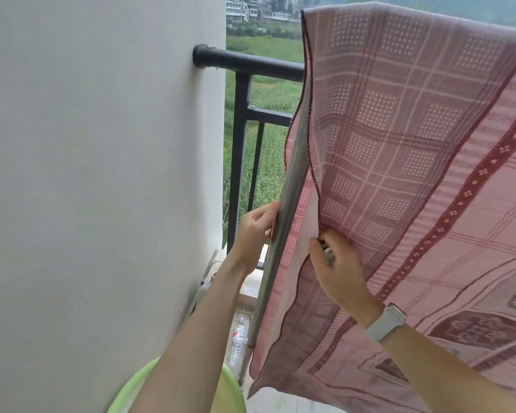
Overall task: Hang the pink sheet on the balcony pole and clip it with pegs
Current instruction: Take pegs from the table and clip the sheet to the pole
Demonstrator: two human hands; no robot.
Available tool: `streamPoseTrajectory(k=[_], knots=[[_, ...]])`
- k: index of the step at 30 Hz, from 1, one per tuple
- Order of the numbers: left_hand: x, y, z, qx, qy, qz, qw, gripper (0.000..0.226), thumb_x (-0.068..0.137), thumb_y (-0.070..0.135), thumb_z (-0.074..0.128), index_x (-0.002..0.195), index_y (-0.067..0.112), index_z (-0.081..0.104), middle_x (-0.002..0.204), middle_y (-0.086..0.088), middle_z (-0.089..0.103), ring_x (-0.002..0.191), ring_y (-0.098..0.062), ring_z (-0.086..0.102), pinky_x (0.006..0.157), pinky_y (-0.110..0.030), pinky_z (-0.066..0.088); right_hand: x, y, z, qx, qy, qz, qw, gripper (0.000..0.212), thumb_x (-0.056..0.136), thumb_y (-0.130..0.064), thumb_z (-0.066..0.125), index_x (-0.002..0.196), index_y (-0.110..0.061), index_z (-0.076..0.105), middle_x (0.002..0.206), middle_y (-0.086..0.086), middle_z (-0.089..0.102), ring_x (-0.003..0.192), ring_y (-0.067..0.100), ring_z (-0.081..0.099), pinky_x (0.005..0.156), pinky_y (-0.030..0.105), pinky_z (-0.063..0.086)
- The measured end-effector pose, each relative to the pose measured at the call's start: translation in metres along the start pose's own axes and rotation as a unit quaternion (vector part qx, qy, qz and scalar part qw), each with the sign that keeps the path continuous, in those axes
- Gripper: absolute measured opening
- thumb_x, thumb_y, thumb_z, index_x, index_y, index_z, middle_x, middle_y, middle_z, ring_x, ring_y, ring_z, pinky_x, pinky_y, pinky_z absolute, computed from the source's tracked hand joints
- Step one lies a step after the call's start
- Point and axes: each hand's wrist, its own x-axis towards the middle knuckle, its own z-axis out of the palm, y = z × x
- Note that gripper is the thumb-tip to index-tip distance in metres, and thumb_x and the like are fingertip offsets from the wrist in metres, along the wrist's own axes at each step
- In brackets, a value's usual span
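I stand on a balcony, close against a plain white wall (96, 174) on my left. A black metal railing (251, 62) is fixed to that wall; beyond it lie green fields and distant buildings. The floor below is pale tile, with a raised ledge at the foot of the railing. A green plastic basin (125, 391) sits at the bottom edge of view under my left arm; its contents cannot be seen. A clear plastic bottle (238, 338) lies on the floor beside the pole's lower end. The grey metal pole (283, 222) runs diagonally upward, and the pink sheet (399, 144) is draped over it, hanging down on my right. My left hand (255, 231) is curled around the pole's bare side. My right hand (337, 272), a white watch (386, 323) on its wrist, pinches the sheet's dark-stitched edge near the pole; something small and grey shows between its fingers, but I cannot tell what.
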Motion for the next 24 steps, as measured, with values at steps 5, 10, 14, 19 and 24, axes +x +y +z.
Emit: streamPoseTrajectory(k=[5, 10, 14, 19, 24], knots=[[0.000, 0.005, -0.002, 0.064, 0.134, 0.089, 0.985, 0.021, 0.090, 0.023, 0.054, 0.076, 0.024, 0.071, 0.060, 0.013, 0.065, 0.061, -0.006, 0.057, 0.061, -0.025, 0.049, -0.004, -0.018, 0.007, -0.039, -0.007, -0.061, 0.997, 0.026, 0.090, -0.016, 0.048, 0.066, -0.015, 0.039, 0.061, -0.017, 0.034, 0.047, 0.002, 0.029, 0.049, 0.017, 0.026], [-0.015, 0.001, -0.016, 0.040, 0.155, 0.108, 0.981, 0.026, 0.091, 0.020, 0.052, 0.074, 0.026, 0.071, 0.066, 0.002, 0.064, 0.067, -0.015, 0.054, 0.062, -0.031, 0.048, -0.006, -0.032, 0.032, -0.188, 0.020, -0.117, 0.975, 0.010, 0.082, -0.013, 0.058, 0.072, -0.013, 0.058, 0.057, -0.001, 0.060, 0.043, 0.015, 0.050, 0.040, 0.019, 0.029], [-0.020, 0.005, -0.020, 0.032, 0.067, 0.082, 0.994, 0.022, 0.090, 0.028, 0.052, 0.083, 0.021, 0.072, 0.076, 0.006, 0.071, 0.077, -0.015, 0.064, 0.074, -0.031, 0.053, 0.003, -0.023, 0.036, -0.213, 0.038, -0.100, 0.971, 0.008, 0.085, -0.020, 0.059, 0.078, -0.017, 0.060, 0.050, -0.002, 0.061, 0.038, 0.016, 0.053, 0.033, 0.021, 0.032], [-0.025, 0.007, -0.023, -0.006, -0.004, 0.070, 0.998, 0.029, 0.083, 0.038, 0.058, 0.098, 0.018, 0.070, 0.096, 0.000, 0.072, 0.096, -0.019, 0.066, 0.081, -0.025, 0.053, -0.003, -0.007, 0.033, -0.220, -0.041, -0.156, 0.962, 0.037, 0.089, -0.027, 0.049, 0.126, -0.029, 0.049, 0.052, -0.009, 0.061, 0.039, 0.006, 0.050, 0.040, 0.019, 0.042], [-0.022, 0.005, -0.013, 0.049, 0.103, 0.088, 0.990, 0.014, 0.079, 0.007, 0.066, 0.084, 0.019, 0.072, 0.079, 0.010, 0.073, 0.080, -0.008, 0.067, 0.074, -0.019, 0.053, -0.002, 0.008, 0.015, -0.147, -0.149, -0.130, 0.969, 0.044, 0.090, -0.024, 0.049, 0.132, -0.034, 0.039, 0.054, -0.007, 0.053, 0.038, 0.004, 0.036, 0.044, 0.008, 0.028]])
